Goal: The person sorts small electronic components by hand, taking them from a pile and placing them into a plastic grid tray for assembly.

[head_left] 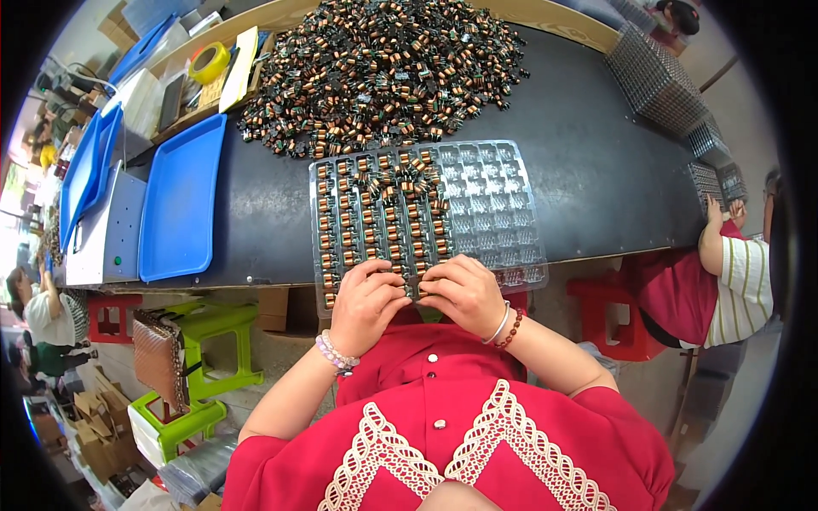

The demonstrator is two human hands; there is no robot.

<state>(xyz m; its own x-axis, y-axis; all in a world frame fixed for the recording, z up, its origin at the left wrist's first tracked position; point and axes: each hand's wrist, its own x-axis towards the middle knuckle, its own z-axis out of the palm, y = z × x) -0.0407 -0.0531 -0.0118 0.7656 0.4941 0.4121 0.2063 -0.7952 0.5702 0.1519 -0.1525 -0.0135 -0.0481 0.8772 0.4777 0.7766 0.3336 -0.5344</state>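
Left hand [368, 300] and right hand [467, 291] nearly meet over a tray [498, 234] at the near edge of the surface [596, 192], coils [383, 81] heaped beyond.

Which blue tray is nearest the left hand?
The first blue tray left of the clear tray; the others sit farther from the left hand.

Long black-topped table [596, 183], brightly lit.
A lime-green stool [213, 320] and a red stool [115, 301] stand left, a second red stool [596, 298] right, on grey floor [652, 375]; white light [15, 187] glares at far left.
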